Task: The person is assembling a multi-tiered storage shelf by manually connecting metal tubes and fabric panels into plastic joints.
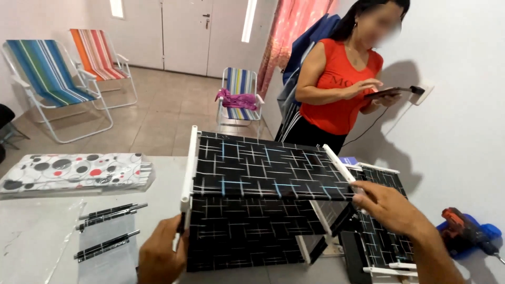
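A small rack of black panels with thin white and blue lines (263, 168) stands on the grey table (163, 173), its panels edged by white plastic rails. My left hand (160, 255) grips the lower end of the white rail at the rack's left front corner. My right hand (386, 205) holds the right rail of the top panel, fingers closed over its edge. Another matching panel (386, 242) lies flat under my right forearm.
Three short black rods (108, 226) lie on a clear plastic sheet at the left. A folded fabric with grey and red circles (73, 171) lies behind them. A red drill (463, 229) rests at far right. A person in a red top (342, 84) stands by the wall with a phone. Folding chairs (52, 79) stand behind.
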